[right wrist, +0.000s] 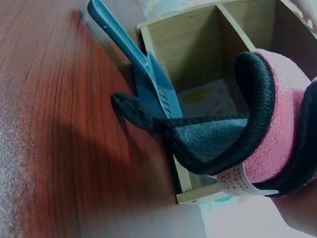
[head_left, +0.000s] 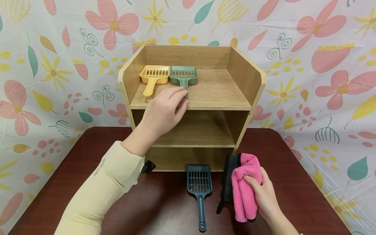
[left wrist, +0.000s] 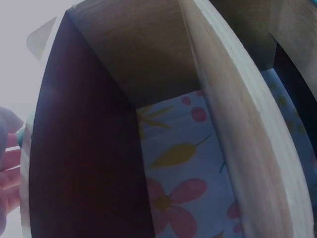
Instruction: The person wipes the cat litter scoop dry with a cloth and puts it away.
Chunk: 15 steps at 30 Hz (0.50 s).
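Note:
On the top shelf of a wooden shelf unit lie a yellow litter scoop (head_left: pixel 155 75) and, right beside it, a green litter scoop (head_left: pixel 183 74). My left hand (head_left: pixel 165 109) reaches up from the front and pinches the end of the green scoop's handle, which the fingers partly cover. The left wrist view shows only some fingers (left wrist: pixel 11 173) at its left edge. My right hand (head_left: pixel 264 194) grips a folded cloth (head_left: pixel 246 186), pink on one side and dark grey on the other, above the table. A dark blue litter scoop (head_left: pixel 199 182) stands just left of the cloth, its handle toward me.
The shelf unit (head_left: pixel 191 107) has raised sides and lower compartments, and stands on a dark red-brown table (head_left: pixel 282 169). A small black object (head_left: pixel 148 166) sits by its lower left corner. Behind hangs a flower-patterned curtain (head_left: pixel 332 107).

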Each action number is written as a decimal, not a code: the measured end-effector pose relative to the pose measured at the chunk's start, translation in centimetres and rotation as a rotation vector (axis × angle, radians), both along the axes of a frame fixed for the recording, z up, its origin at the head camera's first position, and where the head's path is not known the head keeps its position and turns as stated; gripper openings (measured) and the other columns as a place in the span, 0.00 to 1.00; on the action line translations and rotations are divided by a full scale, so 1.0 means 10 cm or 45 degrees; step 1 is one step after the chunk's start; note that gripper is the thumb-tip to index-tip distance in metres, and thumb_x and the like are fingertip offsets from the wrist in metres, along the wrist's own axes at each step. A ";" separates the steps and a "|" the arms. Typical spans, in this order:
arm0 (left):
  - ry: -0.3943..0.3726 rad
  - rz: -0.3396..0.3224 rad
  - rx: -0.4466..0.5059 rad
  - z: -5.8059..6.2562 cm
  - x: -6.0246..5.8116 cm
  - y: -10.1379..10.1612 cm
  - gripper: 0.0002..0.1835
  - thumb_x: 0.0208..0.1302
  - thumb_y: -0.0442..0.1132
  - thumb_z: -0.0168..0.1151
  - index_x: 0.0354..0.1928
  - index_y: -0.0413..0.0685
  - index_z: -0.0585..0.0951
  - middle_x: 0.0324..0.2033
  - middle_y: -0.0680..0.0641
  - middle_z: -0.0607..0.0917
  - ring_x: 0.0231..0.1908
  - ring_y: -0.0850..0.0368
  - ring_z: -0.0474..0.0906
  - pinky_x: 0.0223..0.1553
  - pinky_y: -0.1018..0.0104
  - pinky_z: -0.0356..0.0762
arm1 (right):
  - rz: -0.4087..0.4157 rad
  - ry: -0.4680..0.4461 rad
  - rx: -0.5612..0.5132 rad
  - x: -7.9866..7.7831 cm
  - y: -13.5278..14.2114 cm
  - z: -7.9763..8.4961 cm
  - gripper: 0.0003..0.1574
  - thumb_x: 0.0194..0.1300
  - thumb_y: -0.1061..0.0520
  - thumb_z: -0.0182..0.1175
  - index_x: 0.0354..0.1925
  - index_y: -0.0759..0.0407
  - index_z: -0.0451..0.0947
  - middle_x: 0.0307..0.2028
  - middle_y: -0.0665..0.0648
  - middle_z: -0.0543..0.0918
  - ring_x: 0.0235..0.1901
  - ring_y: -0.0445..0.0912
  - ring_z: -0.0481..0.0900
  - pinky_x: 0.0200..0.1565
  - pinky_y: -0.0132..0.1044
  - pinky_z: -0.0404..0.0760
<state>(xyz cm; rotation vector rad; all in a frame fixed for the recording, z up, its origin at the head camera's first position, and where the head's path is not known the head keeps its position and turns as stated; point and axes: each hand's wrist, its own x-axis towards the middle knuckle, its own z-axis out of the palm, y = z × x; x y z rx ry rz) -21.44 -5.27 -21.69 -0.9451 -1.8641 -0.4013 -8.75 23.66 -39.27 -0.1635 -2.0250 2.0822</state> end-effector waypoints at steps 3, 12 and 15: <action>0.021 -0.017 0.011 -0.04 0.05 -0.03 0.12 0.62 0.35 0.59 0.44 0.36 0.82 0.43 0.40 0.85 0.45 0.46 0.82 0.48 0.58 0.80 | 0.012 -0.001 -0.010 0.01 0.01 0.00 0.11 0.67 0.62 0.55 0.45 0.50 0.71 0.35 0.44 0.79 0.31 0.36 0.80 0.33 0.28 0.81; 0.129 -0.162 0.120 -0.29 0.24 -0.11 0.12 0.59 0.33 0.60 0.42 0.33 0.82 0.38 0.39 0.86 0.40 0.48 0.83 0.45 0.60 0.81 | 0.076 0.025 -0.082 0.01 0.05 -0.05 0.11 0.69 0.63 0.51 0.38 0.48 0.78 0.31 0.45 0.81 0.29 0.36 0.80 0.32 0.29 0.81; 0.084 -0.191 0.118 -0.45 0.29 -0.13 0.12 0.61 0.35 0.58 0.41 0.34 0.82 0.37 0.40 0.86 0.40 0.48 0.83 0.44 0.60 0.81 | 0.087 0.016 -0.113 0.00 0.06 -0.06 0.13 0.70 0.62 0.50 0.37 0.47 0.79 0.31 0.44 0.82 0.30 0.36 0.80 0.32 0.29 0.81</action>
